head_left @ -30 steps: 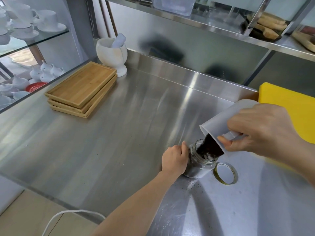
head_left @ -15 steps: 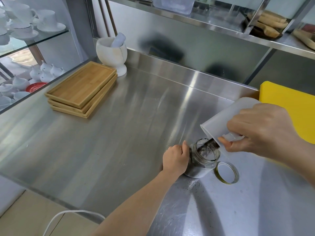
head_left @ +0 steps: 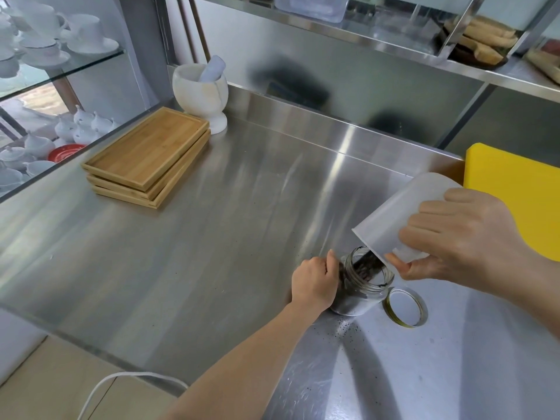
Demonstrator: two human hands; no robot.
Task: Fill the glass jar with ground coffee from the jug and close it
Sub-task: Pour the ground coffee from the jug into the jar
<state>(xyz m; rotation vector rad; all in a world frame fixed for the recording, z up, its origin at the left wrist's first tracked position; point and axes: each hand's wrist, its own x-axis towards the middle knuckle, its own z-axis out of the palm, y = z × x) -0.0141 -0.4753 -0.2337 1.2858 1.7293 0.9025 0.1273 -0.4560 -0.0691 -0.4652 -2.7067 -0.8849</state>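
Left hand (head_left: 315, 283) wrapped around the glass jar (head_left: 360, 289), which stands upright on the steel counter (head_left: 212, 237) toward its front-right. Right hand (head_left: 463, 237) grips the white jug (head_left: 397, 216), tipped mouth-down over the jar opening; dark ground coffee (head_left: 368, 265) at the jar mouth. Lid (head_left: 406, 307) flat just right of jar. Spilled grounds (head_left: 345, 325) in front.
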